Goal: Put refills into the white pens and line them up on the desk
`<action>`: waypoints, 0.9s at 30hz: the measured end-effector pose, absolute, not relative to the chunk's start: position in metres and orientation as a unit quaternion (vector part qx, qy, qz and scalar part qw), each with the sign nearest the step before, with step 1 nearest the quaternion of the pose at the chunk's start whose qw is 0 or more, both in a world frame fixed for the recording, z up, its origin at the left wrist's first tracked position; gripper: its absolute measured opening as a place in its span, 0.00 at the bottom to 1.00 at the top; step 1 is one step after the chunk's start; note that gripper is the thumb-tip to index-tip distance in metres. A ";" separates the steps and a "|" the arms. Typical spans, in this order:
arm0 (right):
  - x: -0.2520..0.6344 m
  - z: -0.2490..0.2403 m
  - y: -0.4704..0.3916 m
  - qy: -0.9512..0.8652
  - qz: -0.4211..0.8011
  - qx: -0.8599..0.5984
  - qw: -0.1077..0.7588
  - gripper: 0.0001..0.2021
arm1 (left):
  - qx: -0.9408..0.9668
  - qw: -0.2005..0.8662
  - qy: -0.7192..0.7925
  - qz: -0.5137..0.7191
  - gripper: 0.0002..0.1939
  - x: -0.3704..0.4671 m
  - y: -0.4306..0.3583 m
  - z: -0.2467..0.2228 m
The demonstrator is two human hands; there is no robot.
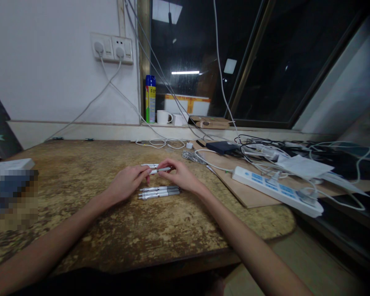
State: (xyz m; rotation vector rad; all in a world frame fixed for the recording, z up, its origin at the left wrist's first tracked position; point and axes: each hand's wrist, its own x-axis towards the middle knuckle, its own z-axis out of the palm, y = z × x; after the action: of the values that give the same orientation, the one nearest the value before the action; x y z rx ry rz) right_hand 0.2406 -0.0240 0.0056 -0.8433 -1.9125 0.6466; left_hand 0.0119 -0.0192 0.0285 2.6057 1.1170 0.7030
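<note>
Between my two hands is a white pen (154, 171), held level a little above the worn table. The fingers of my left hand (130, 181) pinch its left end. My right hand (179, 174) is closed on its right part with thumb and fingertips. Just below my hands, several white and silver pens (160, 192) lie side by side on the table, close together. Behind the held pen another white pen (146, 165) shows on the table, partly hidden by my fingers. Whether the held pen is in one piece I cannot tell.
A white power strip (274, 190) and tangled cables lie to the right, beside a brown board (234, 191). A clear plastic bag (191, 156) lies behind my right hand. On the sill stand a spray can (150, 100) and a white mug (163, 117). A white box (10, 165) is at left.
</note>
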 end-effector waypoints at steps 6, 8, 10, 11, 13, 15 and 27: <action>0.239 0.005 -0.024 -0.762 0.289 -0.357 0.457 0.11 | 0.885 0.114 0.379 0.245 0.23 0.011 -0.019 0.030; 0.239 0.005 -0.023 -0.763 0.296 -0.359 0.449 0.11 | 0.886 0.112 0.378 0.245 0.23 0.011 -0.019 0.030; 0.241 0.005 -0.023 -0.766 0.290 -0.355 0.451 0.10 | 0.887 0.111 0.376 0.244 0.24 0.011 -0.019 0.030; 0.241 0.005 -0.023 -0.769 0.284 -0.351 0.452 0.09 | 0.888 0.111 0.375 0.243 0.24 0.011 -0.019 0.029; 0.242 0.006 -0.023 -0.777 0.270 -0.342 0.455 0.08 | 0.888 0.112 0.374 0.243 0.24 0.011 -0.018 0.029; 0.241 0.006 -0.024 -0.780 0.262 -0.336 0.459 0.08 | 0.888 0.113 0.373 0.244 0.24 0.011 -0.018 0.028; 0.242 0.009 -0.024 -0.774 0.222 -0.350 0.479 0.08 | 0.884 0.104 0.381 0.250 0.25 0.011 -0.020 0.030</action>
State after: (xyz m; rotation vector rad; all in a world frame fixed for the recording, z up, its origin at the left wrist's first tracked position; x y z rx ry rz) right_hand 0.2423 -0.0239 0.0090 -0.8546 -1.8894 0.5418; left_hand 0.0111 -0.0198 0.0298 2.6069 1.1222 0.7375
